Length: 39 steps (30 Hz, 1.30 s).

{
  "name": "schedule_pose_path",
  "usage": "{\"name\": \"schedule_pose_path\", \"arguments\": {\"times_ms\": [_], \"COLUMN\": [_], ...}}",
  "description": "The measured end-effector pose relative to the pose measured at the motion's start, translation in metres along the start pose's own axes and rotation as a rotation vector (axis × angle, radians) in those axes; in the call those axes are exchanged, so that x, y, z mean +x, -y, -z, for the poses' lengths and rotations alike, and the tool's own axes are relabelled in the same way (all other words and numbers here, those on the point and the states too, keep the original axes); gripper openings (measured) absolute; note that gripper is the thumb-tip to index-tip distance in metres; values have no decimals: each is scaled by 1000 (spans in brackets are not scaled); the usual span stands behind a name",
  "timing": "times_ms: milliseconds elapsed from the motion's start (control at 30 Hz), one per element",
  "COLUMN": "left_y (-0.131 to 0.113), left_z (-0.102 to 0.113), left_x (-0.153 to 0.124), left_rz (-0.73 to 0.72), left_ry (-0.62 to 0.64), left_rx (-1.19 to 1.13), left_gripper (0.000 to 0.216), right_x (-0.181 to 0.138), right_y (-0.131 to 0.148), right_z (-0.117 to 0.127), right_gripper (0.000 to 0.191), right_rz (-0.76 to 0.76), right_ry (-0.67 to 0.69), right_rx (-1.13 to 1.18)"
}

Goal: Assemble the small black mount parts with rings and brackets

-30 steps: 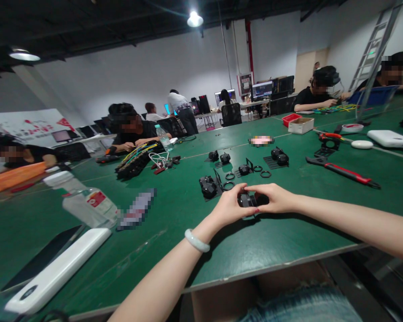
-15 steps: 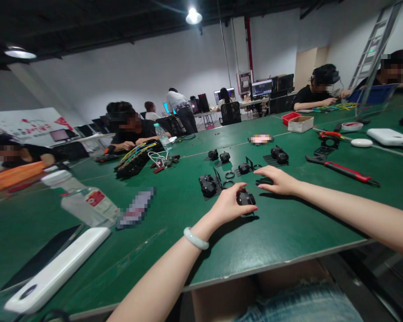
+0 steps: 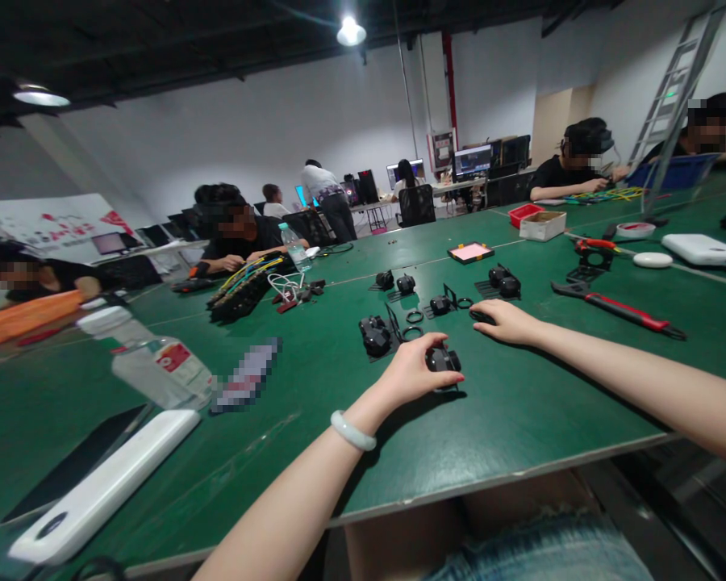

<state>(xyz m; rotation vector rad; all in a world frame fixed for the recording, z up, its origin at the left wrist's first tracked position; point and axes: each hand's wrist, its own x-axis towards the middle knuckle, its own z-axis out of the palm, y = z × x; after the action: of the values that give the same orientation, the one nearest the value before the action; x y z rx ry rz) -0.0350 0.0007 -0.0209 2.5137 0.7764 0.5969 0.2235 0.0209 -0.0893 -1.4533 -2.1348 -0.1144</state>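
Observation:
Near the table's front edge, my left hand (image 3: 415, 367) is closed around a black blocky plastic part (image 3: 443, 361), thumb in front and fingers over the top. The part stands on the green table (image 3: 520, 403). My right hand (image 3: 506, 321) lies to its right on the table, fingers curled round a small dark piece (image 3: 482, 317); its shape is mostly hidden. Beyond the hands are a pair of black rounded parts (image 3: 375, 333) on a plate, a black ring (image 3: 412, 332), a small black bracket assembly (image 3: 440, 303) and another black part (image 3: 503, 281).
To the right lies an adjustable wrench (image 3: 623, 311) with a red and black handle. A pink-topped tray (image 3: 470, 252) and a white box (image 3: 542, 225) sit farther back. Leftward are a plastic bottle (image 3: 157, 367), a white elongated device (image 3: 106, 488) and a phone-like slab (image 3: 76, 464). Other people sit around the table.
My right hand has moved slightly right and down, and its fingers have closed round the small dark piece. My left hand stays on the black part.

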Motion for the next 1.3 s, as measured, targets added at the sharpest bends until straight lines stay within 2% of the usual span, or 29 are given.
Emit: {"name": "schedule_pose_path", "arguments": {"times_ms": [333, 600, 800, 1033, 1300], "left_y": [1, 3, 6, 8, 12], "left_z": [-1, 0, 0, -1, -1], "left_x": [1, 1, 1, 1, 2], "left_rz": [-12, -1, -2, -11, -13], "left_ry": [2, -4, -6, -6, -13], "left_rx": [10, 25, 34, 34, 39], "left_gripper": [60, 60, 60, 61, 61], "right_x": [1, 1, 0, -1, -3], "right_y": [9, 11, 10, 19, 42], "right_z": [9, 11, 9, 12, 17], "right_gripper": [28, 27, 32, 34, 33], "right_rz": [7, -20, -118, -103, -145], "right_ry": [-8, 7, -18, -44, -95], "right_rx": [-10, -57, -73, 21, 257]}}
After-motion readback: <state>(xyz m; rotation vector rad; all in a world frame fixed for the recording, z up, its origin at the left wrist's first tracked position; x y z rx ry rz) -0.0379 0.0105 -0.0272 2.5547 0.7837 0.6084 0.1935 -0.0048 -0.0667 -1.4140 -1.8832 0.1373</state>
